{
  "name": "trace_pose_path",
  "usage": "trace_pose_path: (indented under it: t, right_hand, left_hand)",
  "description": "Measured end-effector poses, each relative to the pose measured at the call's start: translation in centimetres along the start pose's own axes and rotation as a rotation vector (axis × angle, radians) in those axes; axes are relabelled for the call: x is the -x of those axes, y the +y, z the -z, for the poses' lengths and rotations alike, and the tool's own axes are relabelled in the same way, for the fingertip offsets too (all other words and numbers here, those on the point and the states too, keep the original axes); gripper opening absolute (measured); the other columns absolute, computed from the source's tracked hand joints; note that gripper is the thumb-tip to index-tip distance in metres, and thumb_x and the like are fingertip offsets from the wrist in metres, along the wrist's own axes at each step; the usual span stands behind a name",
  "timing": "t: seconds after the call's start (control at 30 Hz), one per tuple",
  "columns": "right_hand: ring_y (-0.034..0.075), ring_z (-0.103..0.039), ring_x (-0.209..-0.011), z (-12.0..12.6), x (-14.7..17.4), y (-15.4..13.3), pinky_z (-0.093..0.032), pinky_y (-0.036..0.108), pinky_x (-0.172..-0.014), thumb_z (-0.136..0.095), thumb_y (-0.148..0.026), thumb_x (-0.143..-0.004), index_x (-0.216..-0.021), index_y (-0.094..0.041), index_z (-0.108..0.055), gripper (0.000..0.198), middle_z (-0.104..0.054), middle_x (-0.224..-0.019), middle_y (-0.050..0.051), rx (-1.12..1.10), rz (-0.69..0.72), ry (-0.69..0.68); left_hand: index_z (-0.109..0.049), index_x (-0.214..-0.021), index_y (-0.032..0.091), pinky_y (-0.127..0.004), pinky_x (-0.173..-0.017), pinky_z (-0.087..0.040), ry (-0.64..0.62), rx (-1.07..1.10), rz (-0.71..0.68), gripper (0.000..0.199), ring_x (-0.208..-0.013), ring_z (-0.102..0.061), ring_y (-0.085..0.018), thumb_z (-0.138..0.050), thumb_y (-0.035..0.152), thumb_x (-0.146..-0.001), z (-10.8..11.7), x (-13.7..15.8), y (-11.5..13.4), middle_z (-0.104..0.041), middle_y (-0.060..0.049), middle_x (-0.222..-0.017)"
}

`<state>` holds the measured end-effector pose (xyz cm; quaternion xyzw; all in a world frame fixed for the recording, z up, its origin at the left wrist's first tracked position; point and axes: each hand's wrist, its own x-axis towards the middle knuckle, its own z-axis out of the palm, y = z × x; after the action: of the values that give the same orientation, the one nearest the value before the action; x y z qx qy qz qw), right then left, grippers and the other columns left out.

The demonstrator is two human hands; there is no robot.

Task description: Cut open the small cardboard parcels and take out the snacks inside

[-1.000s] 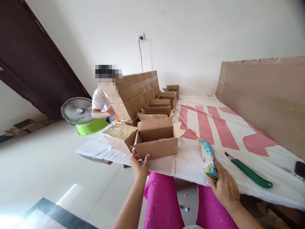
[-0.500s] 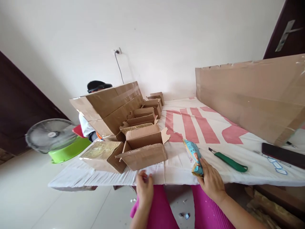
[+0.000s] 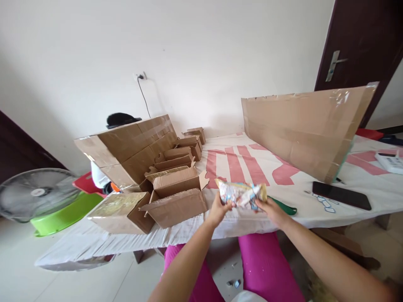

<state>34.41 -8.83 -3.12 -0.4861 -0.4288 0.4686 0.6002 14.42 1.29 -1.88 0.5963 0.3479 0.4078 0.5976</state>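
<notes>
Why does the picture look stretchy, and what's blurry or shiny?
In the head view, the brown door leans, likely from a wide lens; the print on the packet is too unclear to read; the fan looks hazy; bright glints show on tape atop the right-hand cardboard panel.

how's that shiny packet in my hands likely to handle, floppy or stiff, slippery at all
The packet is probably floppy rather than stiff, since it looks creased and thin-skinned. Its glossy surface may be slippery, though the left hand and right hand hold it at opposite ends. Weight is hard to judge: its contents are hidden.
</notes>
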Motion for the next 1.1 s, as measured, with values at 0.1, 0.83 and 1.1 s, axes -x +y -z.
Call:
trace_pose_path:
  t: [0.1, 0.83, 1.1]
  right_hand:
    - [0.019, -0.064, -0.084, 1.3, -7.0, -3.5, -0.053, 0.028, -0.066, -0.067, -0.049, -0.081, -0.103, -0.017, -0.064, 0.038, -0.069, -0.097, 0.008, 0.038, 0.023, 0.115]
    - [0.023, -0.063, -0.075, -4.3, -2.4, 3.8, -0.050, 0.036, -0.070, -0.052, -0.076, -0.076, -0.082, -0.016, -0.066, 0.062, -0.067, -0.073, 0.007, 0.224, 0.156, -0.253]
    - [0.017, -0.053, -0.065, -10.6, -7.8, 6.1, -0.043, 0.030, -0.064, -0.061, -0.059, -0.075, -0.075, -0.017, -0.061, 0.041, -0.061, -0.067, 0.001, 0.416, 0.225, -0.331]
  left_hand:
    - [-0.049, -0.114, 0.015, -0.023, -0.058, -0.049, 0.137, 0.001, -0.049, 0.073, -0.071, -0.061, -0.013, -0.089, 0.035, -0.056, -2.2, -6.1, 3.6, -0.065, -0.006, -0.093]
    - [-0.063, -0.113, 0.019, -0.045, -0.091, -0.052, 0.138, 0.080, -0.090, 0.069, -0.101, -0.068, -0.032, -0.085, 0.050, -0.056, 8.0, 7.5, -1.2, -0.072, -0.012, -0.106]
    - [-0.066, -0.085, 0.015, -0.042, -0.077, -0.056, 0.429, -0.178, -0.094, 0.054, -0.081, -0.070, -0.029, -0.082, 0.054, -0.052, 15.7, 7.2, -2.2, -0.074, -0.009, -0.081]
